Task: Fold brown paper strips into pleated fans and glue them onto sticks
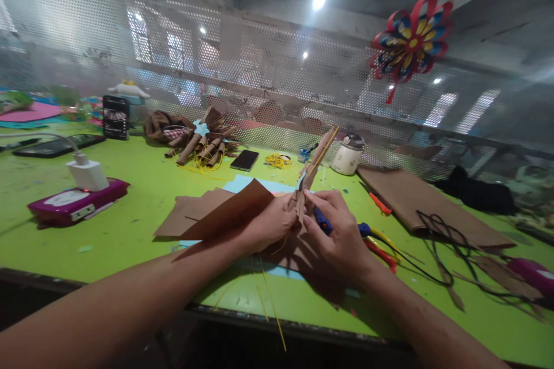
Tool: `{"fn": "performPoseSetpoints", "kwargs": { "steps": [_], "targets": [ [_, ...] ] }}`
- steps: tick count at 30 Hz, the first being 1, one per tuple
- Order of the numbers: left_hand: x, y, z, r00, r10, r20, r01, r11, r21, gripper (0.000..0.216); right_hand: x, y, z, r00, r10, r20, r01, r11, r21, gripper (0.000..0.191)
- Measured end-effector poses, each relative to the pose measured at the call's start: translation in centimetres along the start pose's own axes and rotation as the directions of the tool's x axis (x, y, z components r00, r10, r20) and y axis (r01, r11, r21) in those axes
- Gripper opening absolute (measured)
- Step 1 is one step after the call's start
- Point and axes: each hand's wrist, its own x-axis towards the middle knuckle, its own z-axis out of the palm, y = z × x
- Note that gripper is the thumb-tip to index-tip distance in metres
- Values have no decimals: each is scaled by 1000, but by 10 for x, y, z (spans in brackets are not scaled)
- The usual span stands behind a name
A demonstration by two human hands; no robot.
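A magenta box [78,209] with a white plug [88,176] sits at nine o'clock from the person's hands, on a green table [142,184]; at ten o'clock lie a bundle of rolled brown paper [190,147] and a dark phone [244,160]; nearer, brown sheets [186,213] reach toward the left forearm; a yellow coil [277,160] rests at eleven o'clock, while loose yellow strands [270,302] run down between six and seven, past the table's edge; the left hand [272,222] is clamped on the base of a folded brown-paper piece [324,147], held up mid-table and leaning toward one o'clock; the piece looks narrow, creased and layered, a yellow strand along its upper length and a pale-blue scrap near its middle; the right hand [335,230] has thumb and fingertips at its right side, though whether they grip cannot be told, nor whether that hand holds the blue tool [322,222] beside them; the step in hand appears to be shaping or joining the piece, and the next move seems to call for tight folds under a steady left grip and a precise right; a white pot [347,155] stands near two o'clock; an orange cutter [380,203] and a folded brown sheet [415,193] lie at three.
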Motion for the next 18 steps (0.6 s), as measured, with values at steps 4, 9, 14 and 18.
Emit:
{"fn": "performPoseSetpoints", "kwargs": {
  "steps": [4, 9, 14, 18],
  "targets": [
    [0, 0, 0, 1000, -7, -6, 7, 999, 39, 8, 0, 1, 0, 1000, -7, -9, 7, 1000, -5, 44],
    [2, -3, 0, 1000, 17, -26, -15, 999, 51, 6, 0, 1, 1, 1000, -6, -18, 5, 1000, -8, 43],
    [2, -4, 0, 999, -41, -6, 41, 999, -13, 6, 0, 2, 1, 1000, -2, -11, 2, 1000, -5, 45],
    [1, 0, 0, 999, -35, 27, 36, 999, -35, 6, -1, 2, 0, 1000, 1, -13, -1, 1000, -10, 46]
  ]
}}
